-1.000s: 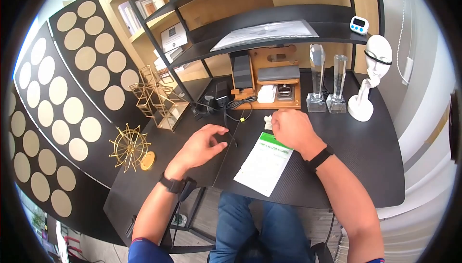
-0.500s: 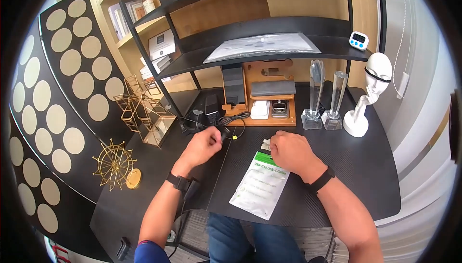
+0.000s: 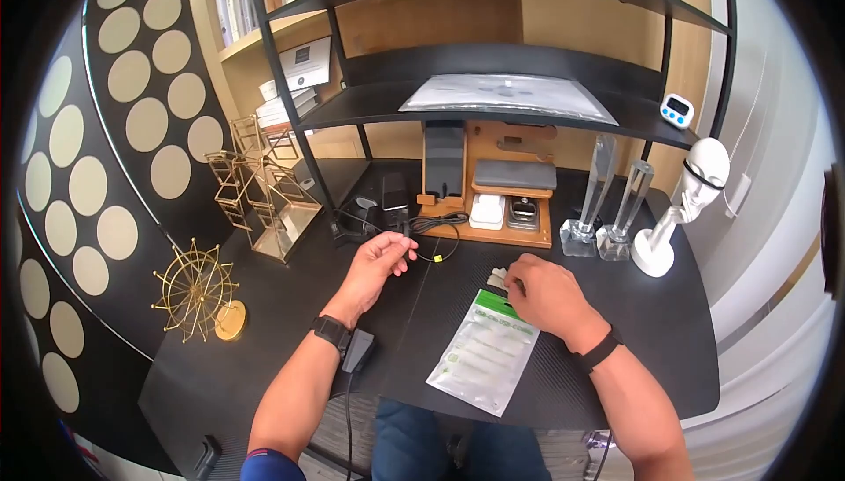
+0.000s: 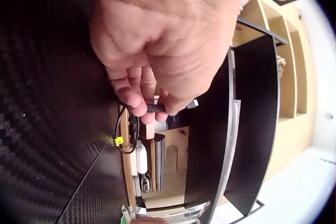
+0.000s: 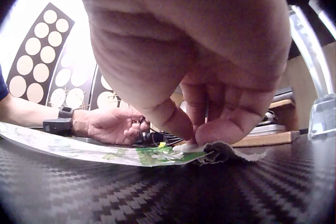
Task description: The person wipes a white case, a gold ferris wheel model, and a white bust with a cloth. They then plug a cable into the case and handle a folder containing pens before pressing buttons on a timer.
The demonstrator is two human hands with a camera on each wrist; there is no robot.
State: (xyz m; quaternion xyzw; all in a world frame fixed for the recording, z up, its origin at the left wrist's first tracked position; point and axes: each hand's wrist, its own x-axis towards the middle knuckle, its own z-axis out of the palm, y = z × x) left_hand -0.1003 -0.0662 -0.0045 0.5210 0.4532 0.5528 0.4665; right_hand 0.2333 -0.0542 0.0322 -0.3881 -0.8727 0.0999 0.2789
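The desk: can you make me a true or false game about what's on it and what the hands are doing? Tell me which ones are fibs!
1. The left hand pinches a dark cable end. True.
2. The gold wheel stands to the person's right. False: it stands toward the left side of the desk.
3. The packet has a green strip at its top. True.
4. The little white timer lies on the packet. False: it sits up on the shelf.
5. The right wrist is bare. False: a black band goes around it.
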